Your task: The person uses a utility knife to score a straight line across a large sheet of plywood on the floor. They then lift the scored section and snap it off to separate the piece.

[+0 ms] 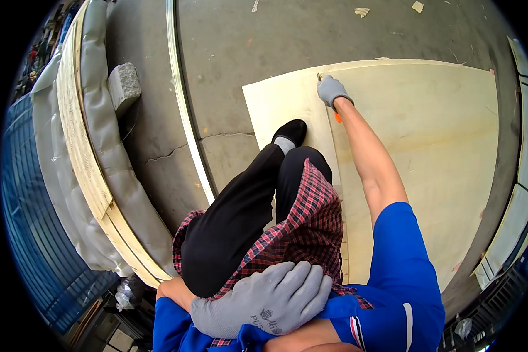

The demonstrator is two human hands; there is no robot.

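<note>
My right hand [332,90], in a grey glove, reaches far forward to the upper edge of a pale plywood sheet [416,135]. It is closed around what looks like a utility knife [338,118]. The orange end shows below the wrist and a small metal tip shows beyond the fingers. A long straight line or edge runs down the sheet from under this hand. My left hand [264,299], also gloved in grey, lies against the front of my body over a red checked cloth [311,205]. Its fingers are extended and hold nothing.
My black shoe [291,131] is on the plywood. A long metal bar [183,100] lies on the cracked concrete floor to the left. Beyond it are a stone block [124,88], a grey wrapped bundle [97,88] and long timber boards [76,123]. Stacked panels [525,152] line the right.
</note>
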